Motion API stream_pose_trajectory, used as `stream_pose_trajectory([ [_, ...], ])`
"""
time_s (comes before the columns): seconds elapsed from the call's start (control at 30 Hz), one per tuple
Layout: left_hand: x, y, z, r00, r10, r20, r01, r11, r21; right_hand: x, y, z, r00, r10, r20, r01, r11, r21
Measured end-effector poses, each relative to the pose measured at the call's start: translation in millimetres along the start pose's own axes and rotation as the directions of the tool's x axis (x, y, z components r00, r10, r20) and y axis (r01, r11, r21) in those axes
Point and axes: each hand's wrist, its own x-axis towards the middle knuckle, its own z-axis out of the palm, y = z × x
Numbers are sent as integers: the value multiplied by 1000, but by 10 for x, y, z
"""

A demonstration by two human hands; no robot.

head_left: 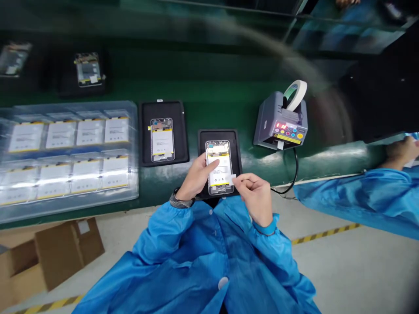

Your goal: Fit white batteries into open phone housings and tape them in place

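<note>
An opened phone (214,174) with a white battery and an exposed circuit board lies over a black tray (237,163) in front of me. My left hand (196,176) grips the phone's left edge, its thumb resting on the battery. At the phone's lower right edge, my right hand (255,194) pinches a small piece of white tape (232,178) between thumb and forefinger. The tape's far end reaches the phone's side; whether it sticks there I cannot tell.
Left of me, another opened phone (163,146) lies on a black tray (181,131). Beyond it is a clear plastic tray (134,183) of batteries. A tape dispenser (266,117) with a white roll (301,93) stands right. A co-worker's blue sleeve (353,196) is at far right.
</note>
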Motion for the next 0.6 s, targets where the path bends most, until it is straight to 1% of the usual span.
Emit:
stream_pose_trajectory([
  [0.07, -22, -15, 13, 998, 63, 6, -63, 998, 27, -27, 41, 101, 1000, -14, -16, 14, 1000, 1],
  [0.17, -36, -6, 27, 993, 118, 7, -118, 992, 47, -8, 87, 153, 999, -31, -33, 31, 999, -19],
  [0.4, -27, 27, 1, 989, 149, -17, -148, 988, 48, -23, 126, 181, 994, -88, -69, 83, 994, -73],
  [0.6, -28, 48, -6, 982, 187, -18, -186, 982, 45, -12, 159, 192, 993, -101, -57, 97, 992, -75],
])
